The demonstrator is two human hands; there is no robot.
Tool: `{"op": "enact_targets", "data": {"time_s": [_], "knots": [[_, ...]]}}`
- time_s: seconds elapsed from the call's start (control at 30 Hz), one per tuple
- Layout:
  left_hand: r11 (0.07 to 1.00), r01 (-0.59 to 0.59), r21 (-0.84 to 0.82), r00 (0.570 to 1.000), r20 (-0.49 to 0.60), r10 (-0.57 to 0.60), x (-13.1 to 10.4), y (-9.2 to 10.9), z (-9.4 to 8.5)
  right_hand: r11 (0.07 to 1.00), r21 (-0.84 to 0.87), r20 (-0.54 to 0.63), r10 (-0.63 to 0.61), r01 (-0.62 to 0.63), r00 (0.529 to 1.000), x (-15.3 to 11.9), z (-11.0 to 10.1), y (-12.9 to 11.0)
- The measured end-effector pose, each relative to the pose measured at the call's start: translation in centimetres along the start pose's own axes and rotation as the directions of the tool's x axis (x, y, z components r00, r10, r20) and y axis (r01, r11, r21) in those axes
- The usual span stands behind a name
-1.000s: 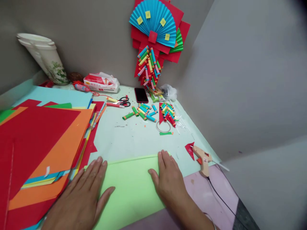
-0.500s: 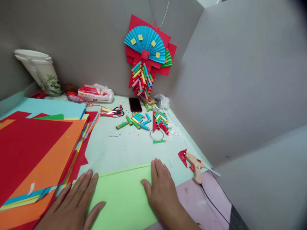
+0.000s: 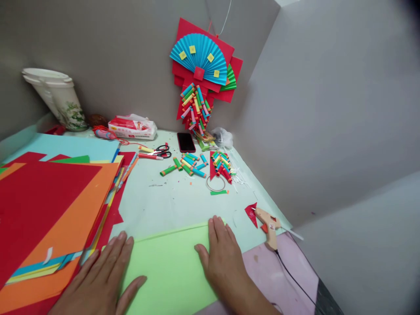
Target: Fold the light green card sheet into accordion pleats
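A sheet of light green paper (image 3: 167,271) lies at the front of the table, with a narrow fold or doubled strip along its far edge. My left hand (image 3: 101,275) rests flat across its left side, fingers outstretched and thumb apart. On the right side, my right hand (image 3: 225,258) presses flat, fingertips at the far edge and thumb spread. Neither hand grips anything. Left of my left hand lies a stack of coloured paper (image 3: 59,205) in red, orange, yellow and blue.
A glue gun (image 3: 271,225) lies at the right on a red scrap, its cord running off the front edge. Further back are small paper rolls (image 3: 188,164), a metal ring (image 3: 215,183), scissors (image 3: 162,152), a phone (image 3: 186,142) and a tissue pack (image 3: 133,127). A fan decoration (image 3: 198,59) hangs behind.
The whole view has shifted very slightly. Both hands stay flat on the green paper, with no clear movement of their own.
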State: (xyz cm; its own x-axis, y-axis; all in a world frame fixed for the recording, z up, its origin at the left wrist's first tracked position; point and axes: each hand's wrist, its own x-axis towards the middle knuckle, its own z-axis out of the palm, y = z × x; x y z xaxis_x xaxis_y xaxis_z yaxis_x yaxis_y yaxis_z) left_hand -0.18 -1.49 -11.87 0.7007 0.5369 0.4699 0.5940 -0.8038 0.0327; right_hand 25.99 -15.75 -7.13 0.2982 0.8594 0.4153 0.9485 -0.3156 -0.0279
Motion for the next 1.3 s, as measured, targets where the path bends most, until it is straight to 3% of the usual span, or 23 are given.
{"op": "enact_targets", "data": {"time_s": [0.13,0.47,0.77,0.93,1.1,1.2,1.3], "knots": [[0.991,-0.082,0.111,0.996,-0.02,0.084,0.5,0.1,-0.6,1.0,0.011,0.02,-0.001,0.001,1.0,0.0,-0.1,0.0],[0.992,-0.059,0.107,0.998,0.003,0.06,1.0,1.0,-1.7,0.999,-0.03,0.075,-0.012,0.014,0.997,0.2,-0.9,0.0],[0.997,-0.041,0.06,0.999,0.016,0.04,0.8,1.1,-1.5,0.999,-0.033,0.066,-0.034,0.037,0.997,0.1,-0.9,0.1],[0.999,-0.031,0.04,1.0,0.0,0.031,0.7,0.9,-1.1,0.995,0.094,0.091,0.02,-0.029,0.996,1.7,-2.2,0.8],[0.998,-0.033,0.047,0.999,0.014,0.032,0.9,1.0,-1.5,0.942,0.328,-0.002,0.071,-0.067,0.997,5.4,-5.1,1.8],[0.998,-0.005,0.062,0.998,0.06,0.001,1.4,1.3,-2.4,0.896,0.44,0.123,0.005,-0.059,0.992,7.1,-5.5,0.8],[0.997,0.015,0.079,0.997,0.08,-0.021,1.8,1.8,-3.1,0.88,0.466,0.279,-0.051,-0.089,0.959,8.2,-4.8,-0.8]]}}
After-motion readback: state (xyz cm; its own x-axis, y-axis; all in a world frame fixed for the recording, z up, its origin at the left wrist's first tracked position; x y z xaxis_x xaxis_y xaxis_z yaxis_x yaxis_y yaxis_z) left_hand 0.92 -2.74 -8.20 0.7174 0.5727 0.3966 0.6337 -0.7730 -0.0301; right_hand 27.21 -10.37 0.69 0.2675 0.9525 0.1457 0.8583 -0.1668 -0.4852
